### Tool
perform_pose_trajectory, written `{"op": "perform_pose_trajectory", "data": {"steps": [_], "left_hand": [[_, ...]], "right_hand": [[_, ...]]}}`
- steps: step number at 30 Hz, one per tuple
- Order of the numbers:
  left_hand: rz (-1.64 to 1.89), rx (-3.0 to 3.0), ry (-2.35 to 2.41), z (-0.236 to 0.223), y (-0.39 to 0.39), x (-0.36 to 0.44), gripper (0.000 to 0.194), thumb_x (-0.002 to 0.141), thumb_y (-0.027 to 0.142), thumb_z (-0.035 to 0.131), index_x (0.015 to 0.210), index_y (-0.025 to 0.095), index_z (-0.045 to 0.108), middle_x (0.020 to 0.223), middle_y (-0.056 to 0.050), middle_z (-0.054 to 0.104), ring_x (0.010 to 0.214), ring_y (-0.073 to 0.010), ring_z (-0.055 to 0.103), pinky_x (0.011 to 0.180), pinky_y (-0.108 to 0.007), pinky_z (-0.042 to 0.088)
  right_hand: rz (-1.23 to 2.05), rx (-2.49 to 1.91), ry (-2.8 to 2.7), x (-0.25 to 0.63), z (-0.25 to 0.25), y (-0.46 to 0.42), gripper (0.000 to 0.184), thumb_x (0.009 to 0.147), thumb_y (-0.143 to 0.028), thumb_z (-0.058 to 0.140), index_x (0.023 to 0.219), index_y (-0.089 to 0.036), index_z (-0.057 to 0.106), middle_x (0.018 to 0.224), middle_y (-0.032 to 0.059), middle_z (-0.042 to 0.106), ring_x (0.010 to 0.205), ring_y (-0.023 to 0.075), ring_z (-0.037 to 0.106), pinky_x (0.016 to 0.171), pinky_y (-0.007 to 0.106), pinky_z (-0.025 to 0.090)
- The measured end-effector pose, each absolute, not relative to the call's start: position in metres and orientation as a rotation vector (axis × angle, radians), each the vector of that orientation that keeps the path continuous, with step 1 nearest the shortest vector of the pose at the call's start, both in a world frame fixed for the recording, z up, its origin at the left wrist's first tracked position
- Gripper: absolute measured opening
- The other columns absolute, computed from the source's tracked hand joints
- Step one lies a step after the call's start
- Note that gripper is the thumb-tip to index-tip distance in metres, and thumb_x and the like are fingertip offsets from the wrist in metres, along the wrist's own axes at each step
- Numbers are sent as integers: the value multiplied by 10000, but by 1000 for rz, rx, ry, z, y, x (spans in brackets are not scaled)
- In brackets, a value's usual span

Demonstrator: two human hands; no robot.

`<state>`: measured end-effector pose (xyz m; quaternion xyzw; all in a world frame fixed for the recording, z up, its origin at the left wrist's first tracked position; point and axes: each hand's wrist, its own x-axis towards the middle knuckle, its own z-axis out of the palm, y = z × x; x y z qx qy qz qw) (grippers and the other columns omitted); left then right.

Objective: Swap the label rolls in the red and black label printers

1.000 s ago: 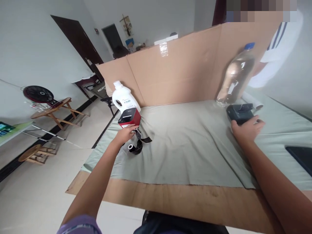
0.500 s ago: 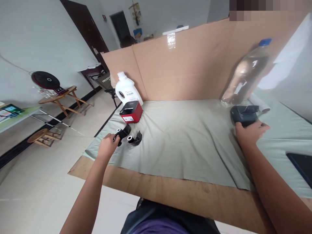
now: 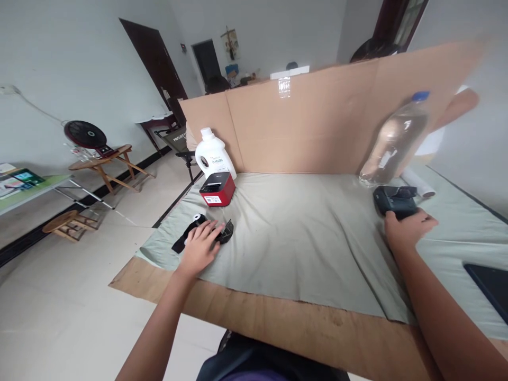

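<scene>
My left hand (image 3: 200,247) lies with fingers spread over small rolls of black film on the left of the cloth. One black roll with a white core (image 3: 198,218) shows just beyond its fingers, and a loose strip of black film (image 3: 181,241) trails to the left. Crumpled black film (image 3: 227,232) pokes out at the fingertips. At the right, my right hand (image 3: 408,228) grips the near side of a dark box-shaped device (image 3: 393,200) with a raised flap. The device rests on the cloth; part of its front is hidden by the hand.
A red and black box-shaped printer (image 3: 218,189) stands before a white jug (image 3: 216,153). A tall clear bottle (image 3: 397,138) with a blue cap leans behind the dark device, near a white tube (image 3: 420,185). Cardboard (image 3: 301,127) walls the back. A dark tablet (image 3: 488,286) lies far right.
My left hand has let go of the black film roll, setting it down, and moved right over the other roll, fingers spread. My right hand stays on the device. The view has tilted slightly.
</scene>
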<state>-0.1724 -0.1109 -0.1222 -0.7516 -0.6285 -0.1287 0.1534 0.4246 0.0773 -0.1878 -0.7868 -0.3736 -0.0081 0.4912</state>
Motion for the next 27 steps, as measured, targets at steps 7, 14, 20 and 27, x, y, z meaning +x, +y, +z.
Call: {"op": "perform_pose_trajectory", "data": {"steps": [7,14,20,27], "left_hand": [[-384,-2131,-1983,-133,-94,-179,510,1026,277,325,1478,182,542,1185,-165,687,1131,-328,615,1047,-472,448],[-621,-2089,-1924,-139,-104,-179,498,1027,328,403,1504,231,509,1227,-133,701,1230,-324,608,1229,-553,282],[-1435,-1901,-1998,-105,-65,-202,468,994,404,510,1436,250,512,1393,-104,643,1339,-280,567,1225,-481,338],[-2464,-1285,-2799,-73,81,-283,342,940,294,505,1235,154,611,1253,-142,710,1176,-240,672,1020,-388,524]], "right_hand": [[-15,-1925,-956,432,-192,82,833,596,-219,672,1370,-75,402,1390,294,313,1347,463,330,1180,579,271],[-367,-1891,-1171,416,-173,70,1016,582,-324,710,1509,-138,336,1513,295,267,1374,525,294,1085,717,260],[-430,-1459,-1807,307,-138,45,626,871,-426,566,1437,-170,486,1282,231,588,1221,425,551,986,652,444],[631,-952,-2105,44,-143,86,873,849,-403,666,1598,-225,253,1581,191,405,1483,371,391,1185,595,369]]}}
